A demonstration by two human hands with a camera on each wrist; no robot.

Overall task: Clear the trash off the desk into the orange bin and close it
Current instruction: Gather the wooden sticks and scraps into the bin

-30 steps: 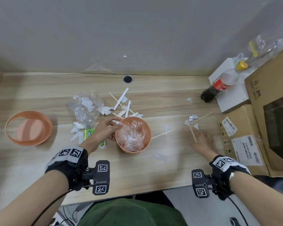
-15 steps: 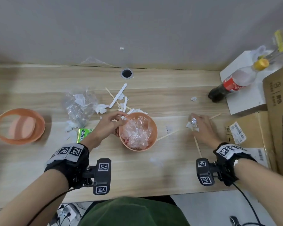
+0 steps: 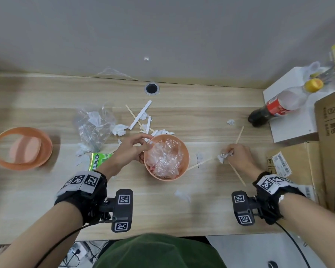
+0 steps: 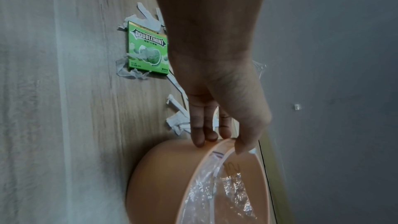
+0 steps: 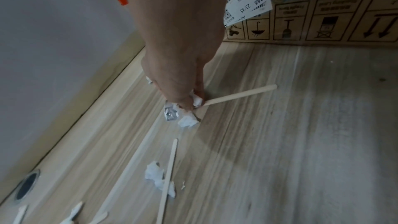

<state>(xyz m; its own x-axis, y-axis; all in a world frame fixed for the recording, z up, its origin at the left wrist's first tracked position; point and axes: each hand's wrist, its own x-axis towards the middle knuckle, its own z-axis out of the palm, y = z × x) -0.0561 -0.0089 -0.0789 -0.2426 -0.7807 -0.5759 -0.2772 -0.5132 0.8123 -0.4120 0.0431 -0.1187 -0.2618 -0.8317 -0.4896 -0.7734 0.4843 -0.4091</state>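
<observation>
The orange bin (image 3: pixel 184 151) stands mid-desk with crumpled clear plastic (image 3: pixel 164 158) inside. My left hand (image 3: pixel 148 142) grips its left rim; in the left wrist view the fingers (image 4: pixel 202 139) lie on the outer wall of the bin (image 4: pixel 168 176) and the thumb hooks over the rim. My right hand (image 3: pixel 229 152) pinches a crumpled white paper scrap (image 5: pixel 187 121) with a bit of foil (image 5: pixel 171 113) just off the desk. A wooden stick (image 5: pixel 239 94) lies under that hand. The orange lid (image 3: pixel 46 149) sits far left.
Left of the bin lie a clear bag with tissue (image 3: pixel 94 130), a green gum pack (image 3: pixel 98 161), paper strips (image 3: pixel 141 117) and scraps (image 3: pixel 182 194). Sticks (image 3: pixel 199 164) lie right of it. A cola bottle (image 3: pixel 277 108), white box (image 3: pixel 290 130) and cardboard boxes (image 3: pixel 298 167) crowd the right.
My right hand moved from the stick to the paper and foil scrap and pinched it. My left hand shifted from beside the bin onto its rim.
</observation>
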